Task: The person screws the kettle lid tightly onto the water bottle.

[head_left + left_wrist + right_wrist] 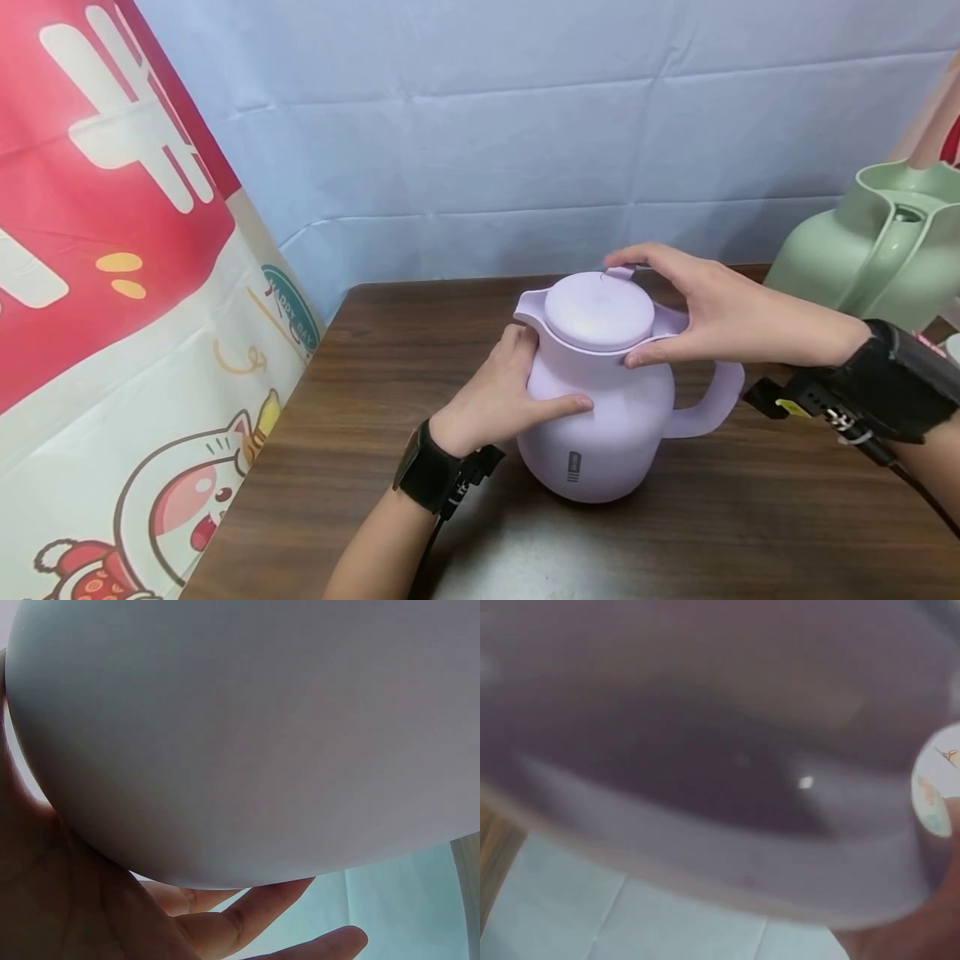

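A lilac thermos jug [626,425] stands upright on the wooden table, its spout toward the left and its handle toward the right. My left hand [510,387] holds the jug's body from the left, thumb across the front and fingers round the far side. Up at the top, my right hand [712,304] grips across the lid [600,311], fingertips at the lid's raised tab and thumb against the rim. The round lid sits over the jug's mouth. In the left wrist view the jug's smooth wall [247,750] fills most of the picture, with the fingers [232,922] below it.
A green jug [813,262] of similar shape stands at the right, behind my right forearm. Brown tabletop [360,417] spreads around the lilac jug. Pale blue cloth [487,150] hangs behind the table, and a cartoon-printed cloth [180,350] hangs along its left side.
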`<state>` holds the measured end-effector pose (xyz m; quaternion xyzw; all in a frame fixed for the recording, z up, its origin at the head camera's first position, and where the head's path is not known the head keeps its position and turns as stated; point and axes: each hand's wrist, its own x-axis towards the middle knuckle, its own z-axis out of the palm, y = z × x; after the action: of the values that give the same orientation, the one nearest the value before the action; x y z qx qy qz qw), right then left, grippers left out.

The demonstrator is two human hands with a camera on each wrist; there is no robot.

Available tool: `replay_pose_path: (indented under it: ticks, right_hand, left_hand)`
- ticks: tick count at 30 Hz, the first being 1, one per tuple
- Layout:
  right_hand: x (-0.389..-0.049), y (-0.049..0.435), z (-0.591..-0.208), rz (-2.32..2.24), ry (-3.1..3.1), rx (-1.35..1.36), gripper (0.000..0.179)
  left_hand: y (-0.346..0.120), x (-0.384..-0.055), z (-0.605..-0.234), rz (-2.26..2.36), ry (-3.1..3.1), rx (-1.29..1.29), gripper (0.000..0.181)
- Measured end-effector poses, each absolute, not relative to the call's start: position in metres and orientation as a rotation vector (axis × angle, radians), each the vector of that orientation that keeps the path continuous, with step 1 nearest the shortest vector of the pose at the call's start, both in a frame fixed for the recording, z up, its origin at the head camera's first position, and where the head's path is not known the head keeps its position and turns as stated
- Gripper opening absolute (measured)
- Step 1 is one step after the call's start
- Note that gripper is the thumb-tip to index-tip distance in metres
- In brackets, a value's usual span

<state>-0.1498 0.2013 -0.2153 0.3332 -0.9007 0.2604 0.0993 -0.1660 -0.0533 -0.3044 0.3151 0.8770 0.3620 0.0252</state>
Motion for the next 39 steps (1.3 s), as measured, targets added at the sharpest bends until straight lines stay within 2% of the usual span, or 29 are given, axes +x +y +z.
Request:
replay_pose_path:
  ticks: [9, 18, 26, 35, 39]
  right_hand:
    - [-0.146, 0.199, -0.219, 0.746, -2.482, 1.004, 0.081]
    - [-0.144, 0.198, -0.223, 0.743, -2.361, 1.001, 0.071]
    - [-0.141, 0.200, -0.226, 0.611, -2.452, 0.928, 0.093]
    - [-0.144, 0.201, -0.227, 0.470, -2.334, 1.006, 0.094]
    - [-0.146, 0.201, -0.228, 0.427, -2.238, 1.063, 0.089]
  left_hand:
    - [-0.056, -0.166, -0.305, 1.160, 2.706, 0.986, 0.094]
    - [-0.056, -0.166, -0.306, 1.192, 2.710, 1.039, 0.095]
    - [-0.057, -0.166, -0.305, 1.174, 2.722, 1.047, 0.096]
    - [-0.057, -0.166, -0.304, 1.171, 2.717, 1.037, 0.096]
    - [-0.058, -0.165, -0.304, 1.165, 2.715, 1.016, 0.096]
